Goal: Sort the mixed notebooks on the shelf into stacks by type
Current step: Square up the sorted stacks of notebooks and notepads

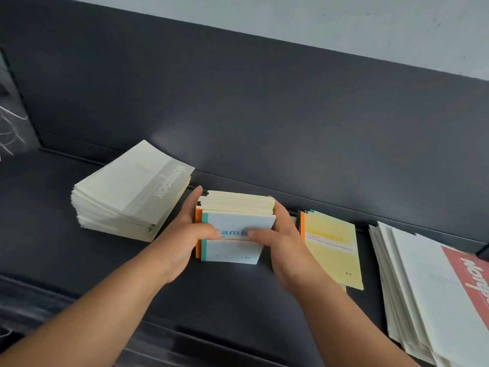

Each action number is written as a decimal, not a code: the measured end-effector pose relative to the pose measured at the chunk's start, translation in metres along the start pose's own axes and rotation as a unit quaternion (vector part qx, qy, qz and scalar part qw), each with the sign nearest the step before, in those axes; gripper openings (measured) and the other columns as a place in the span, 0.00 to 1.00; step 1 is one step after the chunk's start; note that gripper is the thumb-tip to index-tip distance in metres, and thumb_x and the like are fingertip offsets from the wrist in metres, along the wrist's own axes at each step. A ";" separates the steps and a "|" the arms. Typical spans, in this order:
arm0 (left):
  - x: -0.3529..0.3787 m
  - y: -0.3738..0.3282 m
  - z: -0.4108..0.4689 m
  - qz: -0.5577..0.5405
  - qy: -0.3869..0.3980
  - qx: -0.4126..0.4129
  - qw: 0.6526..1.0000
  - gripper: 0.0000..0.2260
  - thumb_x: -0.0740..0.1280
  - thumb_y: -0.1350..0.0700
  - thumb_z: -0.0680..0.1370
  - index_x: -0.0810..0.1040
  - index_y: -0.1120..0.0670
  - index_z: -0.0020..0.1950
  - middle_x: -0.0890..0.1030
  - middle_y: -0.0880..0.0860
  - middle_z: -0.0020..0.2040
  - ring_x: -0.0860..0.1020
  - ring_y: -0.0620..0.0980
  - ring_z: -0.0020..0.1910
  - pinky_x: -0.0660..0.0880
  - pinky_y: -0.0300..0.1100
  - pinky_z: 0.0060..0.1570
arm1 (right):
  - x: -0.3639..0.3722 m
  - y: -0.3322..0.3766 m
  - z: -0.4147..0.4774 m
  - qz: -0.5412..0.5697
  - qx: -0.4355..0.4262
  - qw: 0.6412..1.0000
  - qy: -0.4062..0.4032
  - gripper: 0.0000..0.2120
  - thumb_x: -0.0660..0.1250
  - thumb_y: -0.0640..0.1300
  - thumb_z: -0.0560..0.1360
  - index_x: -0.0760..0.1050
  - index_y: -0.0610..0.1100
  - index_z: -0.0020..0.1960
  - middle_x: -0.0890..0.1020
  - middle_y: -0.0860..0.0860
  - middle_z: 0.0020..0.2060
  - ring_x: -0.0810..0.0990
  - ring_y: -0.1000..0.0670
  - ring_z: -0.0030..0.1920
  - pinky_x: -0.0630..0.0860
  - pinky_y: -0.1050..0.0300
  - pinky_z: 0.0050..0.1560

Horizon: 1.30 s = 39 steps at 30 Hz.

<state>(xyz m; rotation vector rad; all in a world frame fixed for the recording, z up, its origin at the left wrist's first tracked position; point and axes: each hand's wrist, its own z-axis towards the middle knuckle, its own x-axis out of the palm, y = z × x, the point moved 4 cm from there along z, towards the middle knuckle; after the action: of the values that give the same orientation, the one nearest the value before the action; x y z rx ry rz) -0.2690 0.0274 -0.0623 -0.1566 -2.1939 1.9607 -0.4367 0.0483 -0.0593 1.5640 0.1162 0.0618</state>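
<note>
**On a dark shelf, a bundle of small notebooks gripped between two hands**

A dark grey metal shelf (264, 300) with a matching back panel ran below a pale wall. Near its middle, a person held a bundle of small notebooks (238, 207) up on edge, apparently resting on the shelf. The left hand (185, 234) and right hand (283, 242) clasped its two sides, both thumbs pressing the front blue cover (232, 250).

The step looked like squaring up or leafing through the mixed small books, whose spines showed teal and orange. Just right of the right hand lay a yellow notebook (333, 247) flat on the shelf. A thick pale grey-green stack (132, 192) sat close to the left, and a fanned pile of larger white books (423, 287), one with a red cover (471, 276), lay well off to the right.

The next move would probably call for peeling off the blue book and choosing its place.
</note>
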 end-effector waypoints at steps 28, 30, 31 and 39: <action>-0.001 0.004 0.036 0.193 -0.080 0.067 0.976 0.32 0.69 0.52 0.76 0.58 0.46 0.77 0.76 0.43 0.62 0.75 0.40 0.58 0.72 0.43 0.58 | -0.023 -0.019 0.022 -0.063 0.067 0.987 -0.134 0.27 0.68 0.39 0.76 0.66 0.48 0.73 0.84 0.53 0.57 0.83 0.50 0.57 0.79 0.46 0.59; 0.001 0.004 0.044 0.208 -0.101 0.048 0.972 0.33 0.70 0.47 0.75 0.59 0.48 0.77 0.77 0.48 0.63 0.75 0.46 0.60 0.72 0.48 0.60 | -0.028 -0.019 0.025 -0.051 0.099 0.979 -0.172 0.31 0.70 0.42 0.76 0.62 0.45 0.76 0.83 0.52 0.56 0.82 0.50 0.56 0.78 0.46 0.60; 0.003 0.005 0.048 0.221 -0.108 0.037 0.968 0.33 0.69 0.46 0.75 0.59 0.48 0.76 0.76 0.49 0.63 0.75 0.48 0.60 0.73 0.49 0.60 | -0.029 -0.017 0.027 -0.057 0.111 0.975 -0.186 0.31 0.70 0.42 0.77 0.61 0.44 0.76 0.83 0.52 0.55 0.82 0.51 0.55 0.78 0.49 0.58; 0.008 0.012 0.066 0.289 -0.126 -0.054 0.948 0.29 0.67 0.45 0.76 0.62 0.51 0.74 0.74 0.53 0.62 0.74 0.51 0.56 0.72 0.45 0.51 | -0.025 -0.012 0.037 -0.172 0.179 0.951 -0.185 0.30 0.66 0.47 0.79 0.58 0.44 0.77 0.75 0.52 0.59 0.76 0.53 0.50 0.72 0.63 0.38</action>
<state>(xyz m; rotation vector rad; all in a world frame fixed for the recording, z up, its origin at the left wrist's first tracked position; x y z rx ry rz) -0.2919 -0.0332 -0.0806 -0.6698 -2.6484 2.2417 -0.4574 0.0088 -0.0701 1.8674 0.1071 -0.5533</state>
